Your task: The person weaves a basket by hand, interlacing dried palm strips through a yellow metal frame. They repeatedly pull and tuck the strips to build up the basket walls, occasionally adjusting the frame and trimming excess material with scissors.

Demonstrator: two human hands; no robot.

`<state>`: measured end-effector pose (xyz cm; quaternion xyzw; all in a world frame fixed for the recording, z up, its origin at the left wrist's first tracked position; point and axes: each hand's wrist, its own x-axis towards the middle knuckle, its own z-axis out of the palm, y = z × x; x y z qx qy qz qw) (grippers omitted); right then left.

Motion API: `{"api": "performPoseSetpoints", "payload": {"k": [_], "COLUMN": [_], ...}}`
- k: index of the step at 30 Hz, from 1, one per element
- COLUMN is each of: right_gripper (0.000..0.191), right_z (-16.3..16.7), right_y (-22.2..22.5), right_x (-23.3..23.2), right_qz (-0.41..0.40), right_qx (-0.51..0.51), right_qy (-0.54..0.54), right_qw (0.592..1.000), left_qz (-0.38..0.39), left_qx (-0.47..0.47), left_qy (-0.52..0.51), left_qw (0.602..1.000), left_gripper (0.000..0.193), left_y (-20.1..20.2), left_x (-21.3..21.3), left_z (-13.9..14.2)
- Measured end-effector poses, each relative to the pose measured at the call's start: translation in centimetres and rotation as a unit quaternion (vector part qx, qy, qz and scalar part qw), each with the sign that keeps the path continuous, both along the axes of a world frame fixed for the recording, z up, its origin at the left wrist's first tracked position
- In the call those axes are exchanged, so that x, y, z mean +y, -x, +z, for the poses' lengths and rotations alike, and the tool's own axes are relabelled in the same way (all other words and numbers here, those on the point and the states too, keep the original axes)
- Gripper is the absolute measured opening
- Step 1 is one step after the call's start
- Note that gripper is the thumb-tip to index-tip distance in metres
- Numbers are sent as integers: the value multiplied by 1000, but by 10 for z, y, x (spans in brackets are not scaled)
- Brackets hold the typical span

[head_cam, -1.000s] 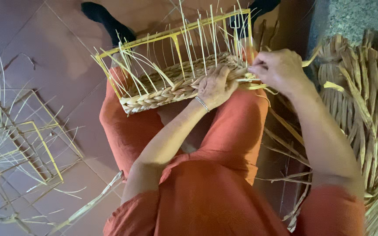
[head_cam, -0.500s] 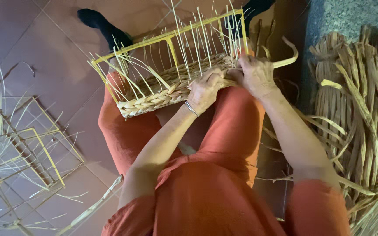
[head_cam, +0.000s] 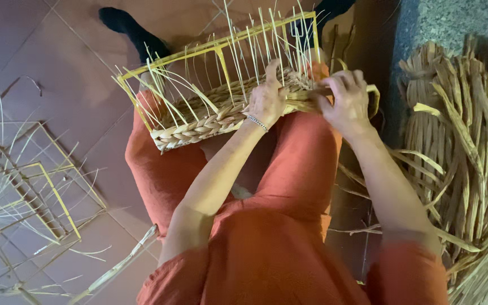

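Looking down, head view: a half-woven basket point(head_cam: 221, 85) was seen resting across the knees of a seated person in orange clothing.
Basket build: a yellow wire frame point(head_cam: 216, 42) was wrapped low down with a braided band point(head_cam: 199, 127) of pale straw, and thin upright stakes point(head_cam: 255, 39) were left standing loose above it.
Left hand point(head_cam: 266, 101): it was laid on the top of the braid near the basket's right end, fingers together and pressed flat on the weave, thumb raised along a stake.
Right hand point(head_cam: 345, 101): its fingers were curled and closed on a flat straw strand point(head_cam: 306, 93) at the basket's right corner; whether the thumb pinched beneath could not be told, since it was hidden.
Handling, as judged: the basket was taken to be light, stiff at the frame but springy and brittle at the stakes; the best hold was judged to be the wire rim or the woven band, not the stakes.
Right side: a bundle of dried straw point(head_cam: 458, 141) was stood well apart from the basket.
Left side: bare wire frames point(head_cam: 29, 192) were lying on the tiled floor point(head_cam: 57, 68).
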<state>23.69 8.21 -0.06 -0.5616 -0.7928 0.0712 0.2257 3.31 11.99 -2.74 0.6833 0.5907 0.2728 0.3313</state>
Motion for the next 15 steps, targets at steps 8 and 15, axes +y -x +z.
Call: {"api": "performPoseSetpoints", "payload": {"k": [8,15], "right_gripper": [36,39], "right_z": [-11,-9], "right_y": [-1,-11], "right_x": [-22,-16], "right_qz": [67,25], "right_qx": [-66,-2], "right_qy": [-24,157], "right_qw": [995,987], "left_qz": [-73,-180], "left_qx": [107,226], "left_qy": [-77,172], "left_qw": [989,942], "left_gripper": [47,34], "left_y": [-2,-14], "left_x": [-6,8], "left_z": [-10,-8]}}
